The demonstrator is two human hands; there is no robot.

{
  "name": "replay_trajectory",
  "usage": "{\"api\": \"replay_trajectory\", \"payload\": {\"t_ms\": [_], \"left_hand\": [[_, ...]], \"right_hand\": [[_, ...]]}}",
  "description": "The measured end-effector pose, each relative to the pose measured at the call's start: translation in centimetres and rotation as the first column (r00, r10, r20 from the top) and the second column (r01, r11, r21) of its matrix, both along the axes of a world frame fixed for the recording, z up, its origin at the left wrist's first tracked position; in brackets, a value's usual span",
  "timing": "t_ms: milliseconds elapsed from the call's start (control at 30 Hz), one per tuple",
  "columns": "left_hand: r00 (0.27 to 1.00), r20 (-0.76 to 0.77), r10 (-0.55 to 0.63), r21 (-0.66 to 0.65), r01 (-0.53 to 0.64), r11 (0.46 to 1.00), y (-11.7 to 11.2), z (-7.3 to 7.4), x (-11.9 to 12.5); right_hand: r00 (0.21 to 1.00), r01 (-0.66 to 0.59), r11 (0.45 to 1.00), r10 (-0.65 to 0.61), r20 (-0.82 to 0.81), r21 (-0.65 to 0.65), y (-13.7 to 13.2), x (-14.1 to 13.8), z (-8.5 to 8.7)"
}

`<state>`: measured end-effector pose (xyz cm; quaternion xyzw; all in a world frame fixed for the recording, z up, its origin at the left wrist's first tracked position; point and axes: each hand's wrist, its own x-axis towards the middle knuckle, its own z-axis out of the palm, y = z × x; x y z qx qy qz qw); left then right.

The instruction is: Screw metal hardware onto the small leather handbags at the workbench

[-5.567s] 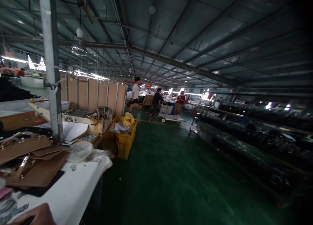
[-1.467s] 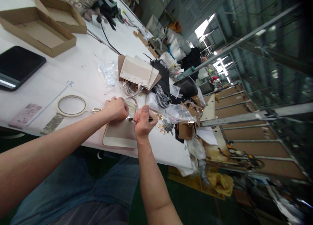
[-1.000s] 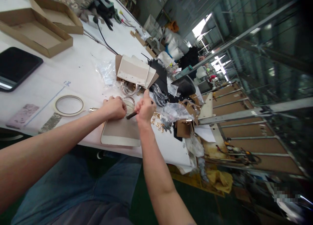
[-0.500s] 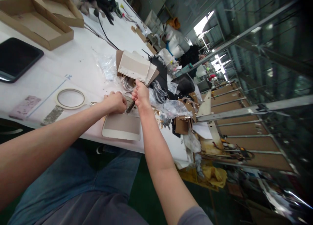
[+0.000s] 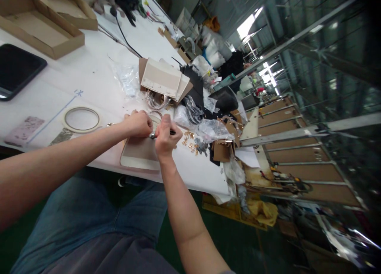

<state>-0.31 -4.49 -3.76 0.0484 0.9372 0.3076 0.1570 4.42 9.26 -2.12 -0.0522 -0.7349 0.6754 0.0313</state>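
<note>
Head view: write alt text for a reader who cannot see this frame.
Two bare hands work at the near edge of a white table: the left hand is closed on the top edge of a beige panel while the right hand grips a slim dark tool against it. A tape ring lies left of them, gold fittings and plastic bags right.

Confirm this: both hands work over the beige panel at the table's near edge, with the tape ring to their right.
No. In the head view the tape ring lies to their left; left hand and right hand work over the beige panel at the near edge of the table.
</note>
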Motion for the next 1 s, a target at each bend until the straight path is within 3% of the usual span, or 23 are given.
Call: {"api": "replay_trajectory", "payload": {"t_ms": [100, 233, 500, 733, 1000], "left_hand": [[1.0, 0.007, -0.01, -0.031, 0.01, 0.999, -0.1, -0.2, -0.3], [1.0, 0.015, -0.006, -0.006, 0.006, 1.0, -0.5, -0.7, -0.7], [0.999, 0.033, -0.004, 0.017, 0.004, 1.0, -0.9, -0.2, -0.6], [0.999, 0.041, -0.033, 0.003, 0.033, 0.999, -0.9, -0.2, -0.6], [0.999, 0.025, -0.035, 0.023, 0.034, 0.999, -1.1, -0.5, -0.5]], "right_hand": [[0.985, 0.025, 0.999, -0.03, -0.167, -0.03, 0.4, -1.3, 0.4], [0.972, 0.129, 0.986, -0.147, -0.182, -0.108, 0.9, -3.5, 1.4], [0.993, 0.094, 0.995, -0.096, -0.063, -0.025, 0.1, -2.6, 1.7], [0.973, 0.043, 0.996, -0.06, -0.224, -0.081, 0.4, -1.1, 0.1], [0.973, -0.003, 0.989, -0.032, -0.23, -0.149, -0.3, -2.7, -0.3]]}}
